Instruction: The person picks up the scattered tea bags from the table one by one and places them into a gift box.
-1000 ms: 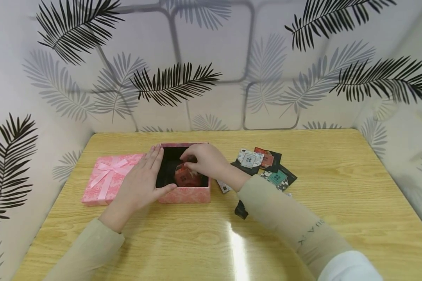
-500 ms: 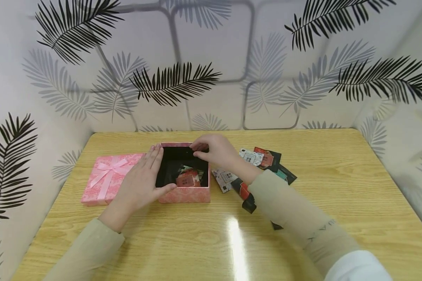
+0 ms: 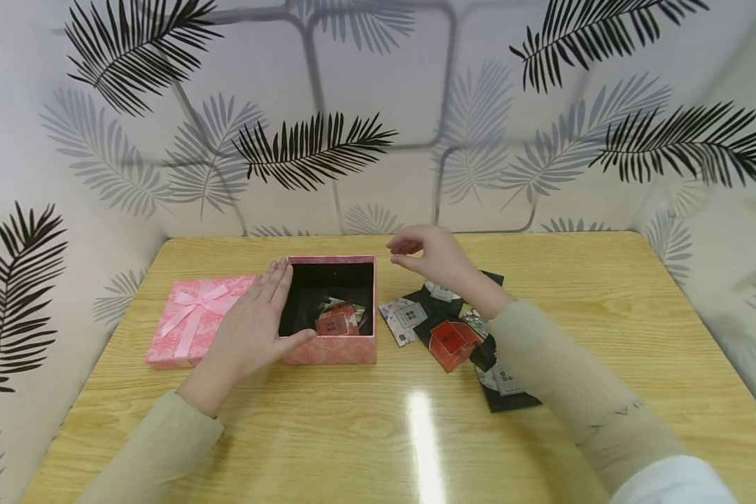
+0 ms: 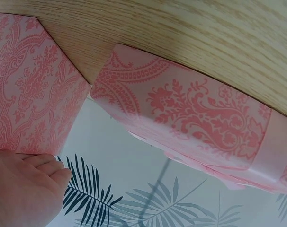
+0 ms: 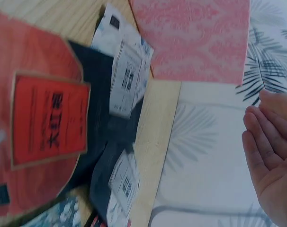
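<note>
A pink patterned box with a black inside stands uncovered on the table. Several small tea-bag-like packets lie in its front right part. My left hand rests along the box's left rim, fingers straight and thumb over the front edge. To the right of the box, several flat black packets with printed labels overlap, among them a red one and a pale floral one. My right hand hovers behind and above this pile, fingers loosely bent and holding nothing; in the right wrist view its palm is bare.
The pink lid with its ribbon bow lies left of the box, partly behind my left hand. A wooden table carries everything. A leaf-printed backdrop rises at its back edge.
My right hand has come out of the box and moved right, over the packet pile. A red packet that was by its fingers now lies in the box. My left hand has stayed still.
</note>
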A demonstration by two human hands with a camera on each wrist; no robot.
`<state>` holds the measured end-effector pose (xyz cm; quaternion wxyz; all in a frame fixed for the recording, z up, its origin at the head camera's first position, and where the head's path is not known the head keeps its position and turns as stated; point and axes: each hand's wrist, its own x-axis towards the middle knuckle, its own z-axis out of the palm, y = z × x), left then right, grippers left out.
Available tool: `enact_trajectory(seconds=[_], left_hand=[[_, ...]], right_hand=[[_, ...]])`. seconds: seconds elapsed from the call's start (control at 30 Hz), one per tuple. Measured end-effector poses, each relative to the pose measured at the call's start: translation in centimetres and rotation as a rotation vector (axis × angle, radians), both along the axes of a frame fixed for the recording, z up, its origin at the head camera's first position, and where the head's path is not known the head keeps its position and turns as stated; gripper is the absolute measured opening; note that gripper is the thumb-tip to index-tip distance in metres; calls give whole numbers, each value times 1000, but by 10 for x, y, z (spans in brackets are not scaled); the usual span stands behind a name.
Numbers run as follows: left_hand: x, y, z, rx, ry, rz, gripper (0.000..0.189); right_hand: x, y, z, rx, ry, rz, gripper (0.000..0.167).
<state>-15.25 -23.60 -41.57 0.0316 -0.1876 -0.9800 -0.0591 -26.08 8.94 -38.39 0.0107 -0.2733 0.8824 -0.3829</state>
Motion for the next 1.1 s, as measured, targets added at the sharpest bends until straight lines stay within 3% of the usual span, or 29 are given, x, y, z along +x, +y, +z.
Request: enact_trajectory(seconds=[0.5, 1.1], left_hand=[[1, 1, 2, 4, -6, 4, 110], [0, 1, 1, 13, -9, 2, 110]], right_hand=[[-12, 58, -20, 34, -82, -85, 29], [-27, 109, -68, 37, -196, -213, 35]])
